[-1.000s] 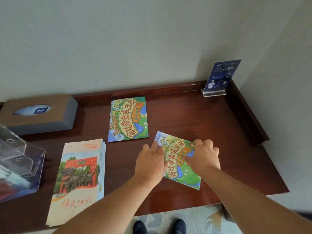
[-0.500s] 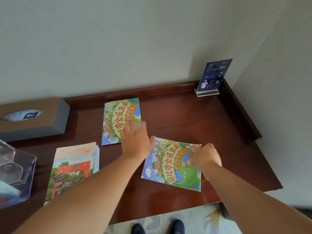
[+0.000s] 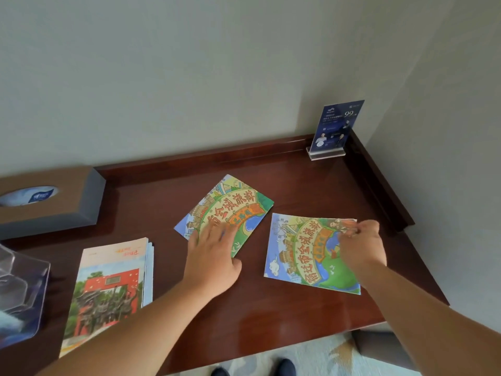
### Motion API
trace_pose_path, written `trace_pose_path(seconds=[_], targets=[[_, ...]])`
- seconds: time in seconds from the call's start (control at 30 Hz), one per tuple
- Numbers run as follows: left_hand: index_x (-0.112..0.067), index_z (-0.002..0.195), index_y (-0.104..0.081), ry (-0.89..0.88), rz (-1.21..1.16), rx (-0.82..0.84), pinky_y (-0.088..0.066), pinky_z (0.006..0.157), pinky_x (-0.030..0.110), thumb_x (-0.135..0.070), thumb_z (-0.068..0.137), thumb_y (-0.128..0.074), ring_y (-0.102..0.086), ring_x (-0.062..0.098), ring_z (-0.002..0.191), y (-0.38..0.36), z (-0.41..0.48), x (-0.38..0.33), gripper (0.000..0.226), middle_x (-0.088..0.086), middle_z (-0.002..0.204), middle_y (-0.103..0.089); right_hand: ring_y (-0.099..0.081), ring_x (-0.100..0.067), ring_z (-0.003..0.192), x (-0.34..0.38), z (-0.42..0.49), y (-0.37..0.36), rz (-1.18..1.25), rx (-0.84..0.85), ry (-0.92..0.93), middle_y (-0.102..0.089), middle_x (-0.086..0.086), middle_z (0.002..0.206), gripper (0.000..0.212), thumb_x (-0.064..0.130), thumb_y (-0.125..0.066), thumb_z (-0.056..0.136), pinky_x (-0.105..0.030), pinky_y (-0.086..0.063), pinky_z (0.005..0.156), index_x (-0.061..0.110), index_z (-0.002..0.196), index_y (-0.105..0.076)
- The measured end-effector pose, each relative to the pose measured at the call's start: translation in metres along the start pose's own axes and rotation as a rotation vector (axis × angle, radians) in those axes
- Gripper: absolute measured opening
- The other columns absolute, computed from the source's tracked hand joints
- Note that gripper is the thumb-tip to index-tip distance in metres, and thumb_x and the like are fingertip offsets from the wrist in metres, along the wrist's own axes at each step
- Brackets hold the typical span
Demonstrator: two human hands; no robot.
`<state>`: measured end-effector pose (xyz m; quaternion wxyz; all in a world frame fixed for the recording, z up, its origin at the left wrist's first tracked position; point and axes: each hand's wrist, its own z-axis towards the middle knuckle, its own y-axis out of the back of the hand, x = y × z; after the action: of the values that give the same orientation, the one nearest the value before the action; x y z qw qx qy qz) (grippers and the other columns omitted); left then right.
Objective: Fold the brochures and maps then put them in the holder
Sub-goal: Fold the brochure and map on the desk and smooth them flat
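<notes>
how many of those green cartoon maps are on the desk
2. The left map lies mid-desk under the left hand; the right map lies beside it, far corner pinched by the right hand. The brochure stack may hide more.

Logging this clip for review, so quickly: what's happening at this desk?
A person works at a wooden desk with both hands. The left hand lies flat on the far map, which sits tilted. The right hand pinches the top right corner of the near map. Neither map is in the clear holder, which sits at the left edge beside a brochure stack.
</notes>
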<state>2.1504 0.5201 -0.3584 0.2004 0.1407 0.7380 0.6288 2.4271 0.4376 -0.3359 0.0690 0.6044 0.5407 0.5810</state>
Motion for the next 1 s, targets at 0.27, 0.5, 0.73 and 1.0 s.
trace_pose_path(seconds=[0.27,0.5,0.73,1.0], targets=[[-0.026,0.154,-0.003,0.096,0.098,0.155,-0.029,0.11,0.063,-0.064,0.092,-0.04,-0.012,0.038,0.149,0.004,0.028,-0.006,0.081,0.019,0.162,-0.012,-0.054,-0.017,0.068,-0.02,0.011,0.014,0.143,-0.06,-0.053,-0.054,0.003,0.081,0.031,0.016,-0.043,0.096,-0.028,-0.038,0.054,0.014,0.125,-0.05],[-0.018,0.155,-0.01,0.061,0.066,0.273,-0.044,0.104,0.048,-0.043,0.094,-0.042,-0.028,0.035,0.144,0.027,0.033,-0.004,0.074,0.016,0.157,-0.028,-0.065,-0.025,0.084,-0.02,0.01,0.021,0.293,-0.016,-0.092,-0.063,-0.001,0.1,0.032,0.023,-0.049,0.095,-0.035,-0.054,0.069,0.024,0.126,-0.052],[-0.013,0.132,-0.051,0.12,-0.175,-0.034,-0.048,0.072,0.035,-0.011,0.095,-0.04,-0.062,0.025,0.101,0.023,0.015,-0.002,0.038,0.005,0.121,-0.063,-0.073,-0.029,0.081,-0.022,0.011,0.02,0.526,0.123,-0.135,-0.071,-0.006,0.099,0.025,0.02,-0.056,0.094,-0.049,-0.06,0.077,0.023,0.118,-0.057],[-0.014,0.139,-0.05,0.166,-0.404,-0.183,-0.054,0.084,0.043,-0.011,0.099,-0.038,-0.06,0.029,0.111,0.014,-0.002,-0.003,0.041,0.006,0.129,-0.063,-0.073,-0.035,0.083,-0.02,0.007,0.027,0.773,0.399,-0.22,-0.075,-0.016,0.095,0.015,0.008,-0.05,0.098,-0.046,-0.058,0.069,0.007,0.109,-0.06]])
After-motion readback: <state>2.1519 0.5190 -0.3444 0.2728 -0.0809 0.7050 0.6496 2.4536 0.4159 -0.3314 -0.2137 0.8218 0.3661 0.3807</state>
